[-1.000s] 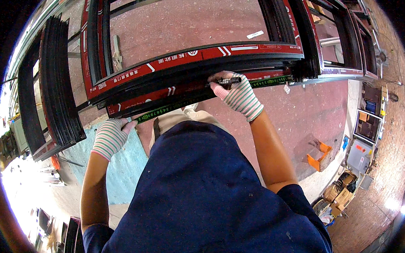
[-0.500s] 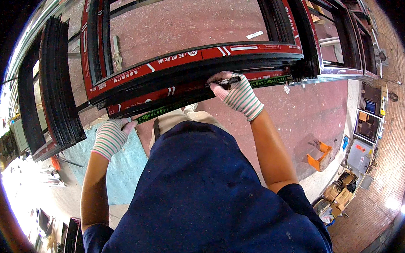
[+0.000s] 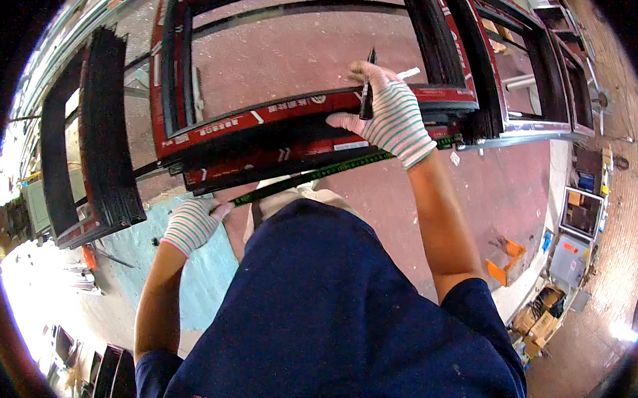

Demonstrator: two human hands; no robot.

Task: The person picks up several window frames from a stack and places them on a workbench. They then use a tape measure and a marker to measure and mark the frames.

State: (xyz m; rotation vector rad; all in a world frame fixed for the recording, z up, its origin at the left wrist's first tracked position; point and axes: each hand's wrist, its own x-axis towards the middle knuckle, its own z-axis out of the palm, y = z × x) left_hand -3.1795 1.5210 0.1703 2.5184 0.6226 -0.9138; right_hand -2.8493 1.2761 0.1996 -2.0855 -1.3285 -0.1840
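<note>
My left hand (image 3: 193, 223), in a striped knit glove, pinches one end of a black tape measure (image 3: 313, 175) with green markings. The tape runs up to the right along the near side of a dark bar wrapped in red film (image 3: 227, 174). My right hand (image 3: 394, 117), gloved alike, grips a black marker pen (image 3: 367, 94), which points roughly upright. That hand is over the front bar of a stack of black frames (image 3: 287, 106) with red protective film; its thumb is spread toward the bar below. The tape's far end passes behind my right wrist.
More dark frames stand stacked at the left (image 3: 112, 133) and at the right (image 3: 527, 73). An orange bracket-shaped piece (image 3: 506, 264) lies on the reddish floor. Cardboard boxes (image 3: 541, 326) and a grey case (image 3: 567, 258) line the right side. A light blue sheet (image 3: 134, 276) covers floor at left.
My right hand has risen away from the tape, and the pen has swung from nearly level to upright. My left hand keeps the tape end. The whole view has shifted slightly.
</note>
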